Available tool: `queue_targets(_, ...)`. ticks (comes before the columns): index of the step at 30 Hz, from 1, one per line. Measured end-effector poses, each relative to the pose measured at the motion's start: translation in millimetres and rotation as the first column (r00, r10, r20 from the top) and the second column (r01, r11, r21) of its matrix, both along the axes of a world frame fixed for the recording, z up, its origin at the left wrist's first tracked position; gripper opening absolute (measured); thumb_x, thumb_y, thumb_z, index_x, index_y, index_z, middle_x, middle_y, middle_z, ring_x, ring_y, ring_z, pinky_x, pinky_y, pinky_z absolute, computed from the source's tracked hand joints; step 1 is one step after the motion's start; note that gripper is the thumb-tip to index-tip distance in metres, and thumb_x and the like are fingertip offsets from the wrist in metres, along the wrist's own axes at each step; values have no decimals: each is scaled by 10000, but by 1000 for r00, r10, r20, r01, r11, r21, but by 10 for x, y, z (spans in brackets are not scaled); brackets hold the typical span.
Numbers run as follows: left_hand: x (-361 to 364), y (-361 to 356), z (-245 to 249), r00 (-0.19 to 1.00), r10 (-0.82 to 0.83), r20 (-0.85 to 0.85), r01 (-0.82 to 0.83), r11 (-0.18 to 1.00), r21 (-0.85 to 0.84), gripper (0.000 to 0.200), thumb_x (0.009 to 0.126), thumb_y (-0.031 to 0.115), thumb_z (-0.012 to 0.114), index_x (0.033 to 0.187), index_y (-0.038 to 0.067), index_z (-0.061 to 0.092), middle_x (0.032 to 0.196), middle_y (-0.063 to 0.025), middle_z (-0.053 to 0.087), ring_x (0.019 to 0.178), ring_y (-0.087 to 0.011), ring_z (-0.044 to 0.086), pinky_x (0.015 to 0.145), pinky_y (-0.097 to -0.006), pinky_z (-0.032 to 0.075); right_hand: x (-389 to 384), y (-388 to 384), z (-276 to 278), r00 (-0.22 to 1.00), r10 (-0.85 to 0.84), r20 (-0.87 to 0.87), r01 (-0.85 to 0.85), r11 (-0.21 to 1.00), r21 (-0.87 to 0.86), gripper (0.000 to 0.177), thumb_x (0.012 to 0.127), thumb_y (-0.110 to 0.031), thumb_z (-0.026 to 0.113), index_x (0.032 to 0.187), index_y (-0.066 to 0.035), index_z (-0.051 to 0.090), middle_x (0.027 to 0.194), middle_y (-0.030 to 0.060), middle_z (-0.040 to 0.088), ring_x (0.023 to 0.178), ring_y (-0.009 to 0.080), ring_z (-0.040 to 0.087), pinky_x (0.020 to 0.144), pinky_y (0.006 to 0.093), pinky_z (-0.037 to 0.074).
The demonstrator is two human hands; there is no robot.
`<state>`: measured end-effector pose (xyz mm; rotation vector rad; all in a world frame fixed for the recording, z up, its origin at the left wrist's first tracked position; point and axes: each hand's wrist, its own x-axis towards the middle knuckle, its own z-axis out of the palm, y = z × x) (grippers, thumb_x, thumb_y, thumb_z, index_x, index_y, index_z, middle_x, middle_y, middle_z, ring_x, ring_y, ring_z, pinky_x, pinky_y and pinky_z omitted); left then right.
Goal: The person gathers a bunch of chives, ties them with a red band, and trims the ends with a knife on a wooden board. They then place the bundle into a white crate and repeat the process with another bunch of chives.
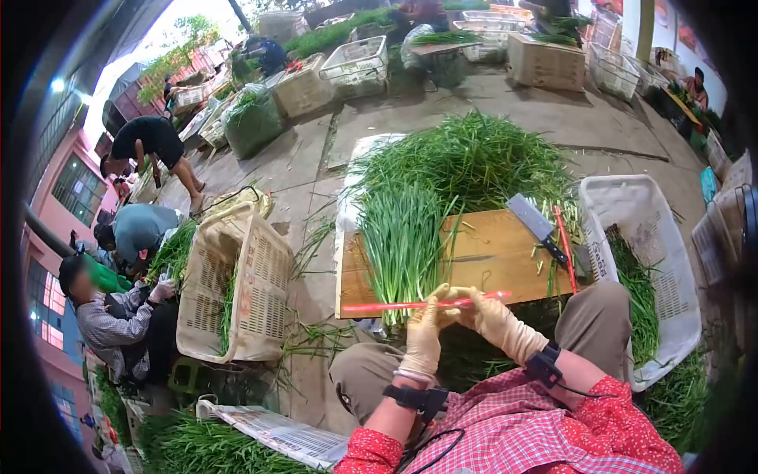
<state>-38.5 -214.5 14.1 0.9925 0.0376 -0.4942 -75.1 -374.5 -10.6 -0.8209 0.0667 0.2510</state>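
A thin red strip (379, 306) runs crosswise between my two gloved hands at the near edge of a wooden board (493, 249). My left hand (424, 336) pinches it, thumb and fingers together. Just to the right, my right hand (496, 322) grips the strip too, its end sticking out past the fingers. Beyond the left hand lies a bunch of long green chives (401, 237), pale stalk ends toward me. A bigger heap of loose greens (482, 154) covers the far side. At the board's right lie a knife (537, 227) with a black handle and more red strips (565, 249).
White plastic crates stand close by, one on the right (671, 261) holding greens and one on the left (264, 284). A person in a checked shirt (110, 324) sits left of that crate. Cut greens (213, 446) lie at lower left. Farther back are more crates and people.
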Motion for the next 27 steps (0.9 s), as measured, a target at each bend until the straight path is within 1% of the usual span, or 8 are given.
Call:
queue_targets(5, 244, 60, -100, 994, 109, -1, -109, 992, 70, 359, 1050, 266, 511, 1292, 25, 622, 1183, -87, 696, 886, -131, 690, 783, -271, 570, 135, -206, -328, 938, -194, -286, 127, 963, -237, 516, 1039, -497, 429, 1377, -120, 529, 1276, 85, 621, 1101, 189, 614, 939, 343, 482)
queue_targets(8, 533, 96, -440, 972, 46, 232, -109, 958, 264, 318, 1037, 232, 544, 1257, 29, 650, 1142, -88, 708, 894, -114, 677, 784, -271, 568, 143, -309, -680, 921, -152, -359, 63, 967, -246, 522, 1042, -504, 410, 1394, -131, 511, 1281, 89, 617, 1096, 200, 616, 936, 347, 483)
queue_targets(12, 733, 22, -438, 713, -184, 676, -458, 609, 648, 273, 1015, 225, 586, 1183, 36, 688, 1101, -92, 721, 943, -142, 678, 797, -294, 548, 395, -290, -1172, 869, -250, -427, 56, 907, -418, 537, 1050, -500, 365, 1378, -97, 499, 1231, 142, 651, 976, 231, 671, 776, 342, 532)
queue_targets(16, 1031, 48, -305, 541, -279, 793, -720, 333, 608, 247, 941, 210, 639, 1143, 92, 720, 1116, -133, 697, 1020, -325, 651, 896, -414, 516, 749, -180, -1399, 804, -210, -556, -17, 927, -375, 524, 1059, -472, 349, 1342, -63, 515, 1161, 149, 679, 873, 254, 675, 734, 323, 553)
queue_targets(19, 1320, 247, -593, 600, -214, 771, -739, 221, 637, 302, 942, 213, 624, 1202, 75, 691, 1226, -160, 647, 1122, -339, 598, 976, -434, 470, 1022, 55, -1403, 797, -249, -551, -6, 908, -419, 484, 1049, -460, 361, 1169, -53, 593, 978, 98, 690, 770, 239, 639, 656, 327, 521)
queue_targets(22, 1584, 578, -1124, 706, -112, 699, -694, 84, 715, 399, 990, 295, 543, 1307, 67, 625, 1322, -188, 596, 1223, -358, 539, 1036, -447, 428, 1280, 314, -1259, 818, -392, -421, -66, 664, -745, 504, 966, -517, 441, 1014, -65, 659, 846, 91, 664, 676, 284, 610, 617, 431, 468)
queue_targets(24, 1654, 762, -1367, 724, -33, 689, -687, 51, 725, 433, 1017, 335, 492, 1313, 40, 605, 1258, -212, 629, 1166, -397, 572, 997, -434, 455, 1453, 493, -1324, 815, -441, -375, -51, 591, -805, 490, 969, -493, 456, 932, -52, 667, 758, 104, 660, 676, 263, 636, 616, 418, 471)
queue_targets(27, 1610, 868, -1616, 904, 281, 322, -398, 276, 875, 489, 1039, 400, 439, 1241, -4, 625, 1070, -214, 689, 966, -386, 635, 874, -411, 496, 1539, 596, -1320, 858, -407, -313, -49, 541, -840, 492, 975, -475, 459, 891, -38, 669, 715, 108, 633, 661, 241, 599, 618, 422, 459)
